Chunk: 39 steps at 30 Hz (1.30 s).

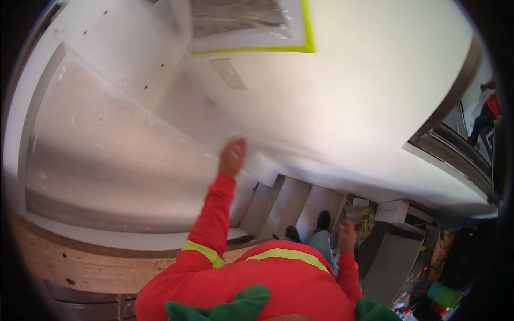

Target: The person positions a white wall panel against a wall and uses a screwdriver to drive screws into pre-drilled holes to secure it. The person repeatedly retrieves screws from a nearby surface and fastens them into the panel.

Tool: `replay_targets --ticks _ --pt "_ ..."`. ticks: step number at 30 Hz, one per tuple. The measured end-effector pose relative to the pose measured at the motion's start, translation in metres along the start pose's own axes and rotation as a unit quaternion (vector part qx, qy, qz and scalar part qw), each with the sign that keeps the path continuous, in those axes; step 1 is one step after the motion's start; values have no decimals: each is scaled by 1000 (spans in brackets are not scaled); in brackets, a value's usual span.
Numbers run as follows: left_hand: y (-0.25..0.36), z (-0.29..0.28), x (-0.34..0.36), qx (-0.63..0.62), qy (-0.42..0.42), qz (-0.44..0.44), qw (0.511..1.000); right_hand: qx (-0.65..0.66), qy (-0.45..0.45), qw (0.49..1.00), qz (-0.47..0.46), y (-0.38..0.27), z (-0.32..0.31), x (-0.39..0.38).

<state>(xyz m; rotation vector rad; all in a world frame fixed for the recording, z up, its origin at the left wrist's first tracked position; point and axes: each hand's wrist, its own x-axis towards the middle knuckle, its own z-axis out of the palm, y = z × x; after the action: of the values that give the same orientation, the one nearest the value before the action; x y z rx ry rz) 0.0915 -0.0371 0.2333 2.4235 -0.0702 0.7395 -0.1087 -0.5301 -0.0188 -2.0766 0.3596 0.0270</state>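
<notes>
My left hand (234, 156), in a red sleeve with a yellow band, reaches forward over the steps beside a broad greyish panel (118, 155) with a pale frame. It looks bent at the fingers, but motion smears it and I make out nothing held. Lower and to the right, my right hand (347, 235) hangs near my leg, its fingers blurred too. No object shows clearly in it. My dark shoes (323, 220) stand on the grey steps (289, 200) between the two hands.
A wooden plank (101, 273) runs along the panel's near side. Ahead, the white wall (364, 96) carries a switch plate (229, 74) and a plastic-covered opening edged with yellow-green tape (257, 50). Boxes (393, 211) and clutter lie right; another person (484, 109) appears beyond a dark frame.
</notes>
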Motion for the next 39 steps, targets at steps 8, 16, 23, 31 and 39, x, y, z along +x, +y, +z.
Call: replay_targets --ticks 8,16,23,31,39 --pt "12 -330 275 186 507 82 838 335 -325 842 -269 -464 165 110" --pt "1 -312 329 161 492 -56 854 502 -303 750 -307 -701 258 157" --pt "-18 -319 335 103 476 10 874 505 -144 764 -375 -756 315 174" --pt "-17 -316 340 99 472 25 876 466 -120 778 -404 -762 321 178" --pt "-15 -308 338 98 458 69 881 516 -54 729 -448 -772 335 189"
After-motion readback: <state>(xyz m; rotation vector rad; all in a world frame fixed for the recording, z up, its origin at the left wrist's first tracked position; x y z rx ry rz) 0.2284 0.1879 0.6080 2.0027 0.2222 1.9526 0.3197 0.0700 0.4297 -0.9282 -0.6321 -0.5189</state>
